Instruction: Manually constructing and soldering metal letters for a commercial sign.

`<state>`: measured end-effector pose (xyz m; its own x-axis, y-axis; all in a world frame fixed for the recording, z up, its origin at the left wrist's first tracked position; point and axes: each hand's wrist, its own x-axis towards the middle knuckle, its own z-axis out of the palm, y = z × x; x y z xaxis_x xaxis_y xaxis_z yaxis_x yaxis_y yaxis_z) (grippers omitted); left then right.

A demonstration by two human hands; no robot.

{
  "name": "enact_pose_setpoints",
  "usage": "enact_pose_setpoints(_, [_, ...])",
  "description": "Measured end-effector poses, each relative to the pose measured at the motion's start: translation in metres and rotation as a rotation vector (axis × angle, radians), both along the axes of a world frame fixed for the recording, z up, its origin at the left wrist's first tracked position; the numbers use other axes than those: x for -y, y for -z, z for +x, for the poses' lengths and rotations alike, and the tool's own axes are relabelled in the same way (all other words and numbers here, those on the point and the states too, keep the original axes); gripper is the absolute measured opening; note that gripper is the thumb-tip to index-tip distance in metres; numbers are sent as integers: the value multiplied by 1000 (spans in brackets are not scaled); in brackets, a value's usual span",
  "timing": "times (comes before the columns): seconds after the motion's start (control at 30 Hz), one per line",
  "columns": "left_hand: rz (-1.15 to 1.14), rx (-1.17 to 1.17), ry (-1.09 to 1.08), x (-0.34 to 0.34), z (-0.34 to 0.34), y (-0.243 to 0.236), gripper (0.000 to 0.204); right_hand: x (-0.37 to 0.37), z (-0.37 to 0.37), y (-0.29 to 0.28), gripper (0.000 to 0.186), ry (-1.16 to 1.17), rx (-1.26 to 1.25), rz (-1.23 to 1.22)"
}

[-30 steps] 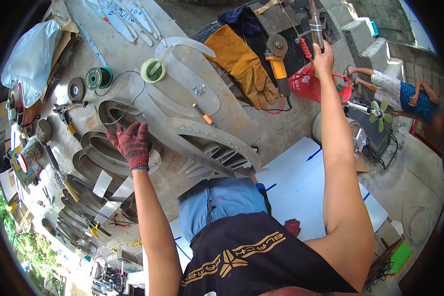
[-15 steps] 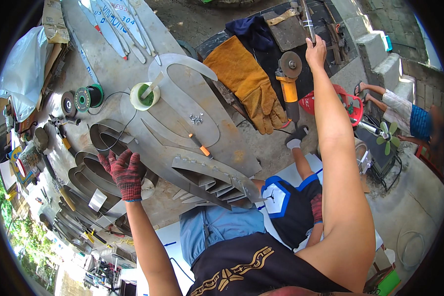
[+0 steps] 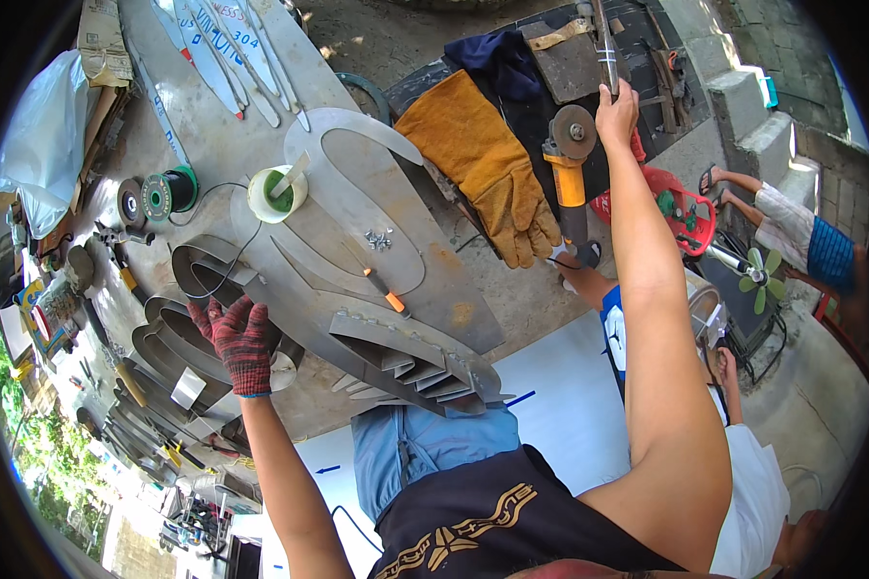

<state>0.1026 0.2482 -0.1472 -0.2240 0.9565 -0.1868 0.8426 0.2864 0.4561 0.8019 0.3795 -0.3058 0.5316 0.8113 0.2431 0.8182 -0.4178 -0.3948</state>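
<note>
My right hand (image 3: 617, 118), bare, is closed round the lower end of a slim grey metal rod (image 3: 606, 48) at the far right of the work area. My left hand (image 3: 240, 343), in a red and black knit glove, has its fingers spread above bent metal strips (image 3: 159, 338). A thin wire runs from a green-rimmed spool (image 3: 170, 193) and loops close to those fingertips; whether it touches them I cannot tell. Between my arms lie a welded metal letter shape (image 3: 410, 357), an orange-handled pointed tool (image 3: 386, 290) and a white cup of green stuff (image 3: 277, 195).
Left of my right arm rest an angle grinder (image 3: 569, 179) and a tan leather glove (image 3: 483, 159). Flat cut metal sheets cover the metal table (image 3: 454, 256). Pliers and hand tools crowd its left side. Two other people are at the right, one near a small green fan (image 3: 763, 275).
The nearby person in blue and black shorts has moved right, partly behind my right arm; a white shirt now shows there. My hands have barely moved.
</note>
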Motion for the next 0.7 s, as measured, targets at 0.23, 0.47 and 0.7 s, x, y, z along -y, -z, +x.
enact_pose_setpoints(0.23, [-22,-11,-1,-2,2,-3,32,4,-4,-3,35,27,1,-46])
enact_pose_setpoints(0.47, [-36,11,-19,-3,4,-5,33,5,-14,-14,35,68,22,-94])
enact_pose_setpoints(0.7, [-49,98,-75,-2,5,-5,34,10,-26,-12,36,62,7,-7])
